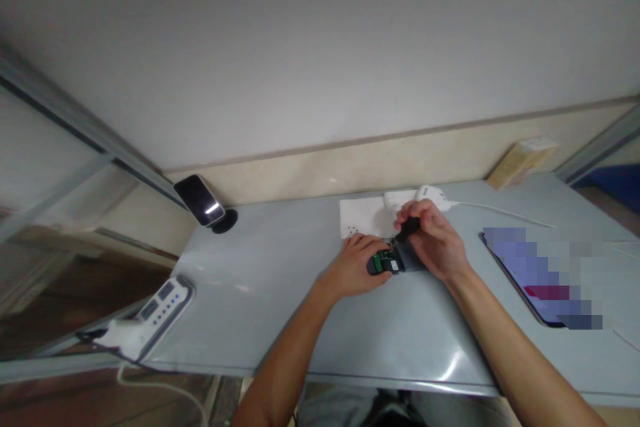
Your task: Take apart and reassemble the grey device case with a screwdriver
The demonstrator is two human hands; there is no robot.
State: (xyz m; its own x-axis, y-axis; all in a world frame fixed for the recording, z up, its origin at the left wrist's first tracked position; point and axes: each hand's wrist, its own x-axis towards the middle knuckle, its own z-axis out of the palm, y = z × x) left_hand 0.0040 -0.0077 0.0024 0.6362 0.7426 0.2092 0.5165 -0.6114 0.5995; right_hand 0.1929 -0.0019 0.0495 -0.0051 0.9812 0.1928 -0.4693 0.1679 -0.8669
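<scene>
Between my hands lies an opened dark electronic device with a green circuit board showing and a small white label on it. My left hand holds it from the left, fingers along its far side and thumb at its near edge. A flat dark grey panel extends to the right, beneath my right hand. That hand is closed on a short black-handled tool, whose tip points down at the board. Its exact kind is too blurred to tell. Behind the device is a white sheet bearing several small dark dots.
Behind my right hand sits a white plug-like piece with a cable. A tablet with a blurred-out screen lies right. A phone on a stand stands back left, a white power strip at the left edge, a yellowish box back right.
</scene>
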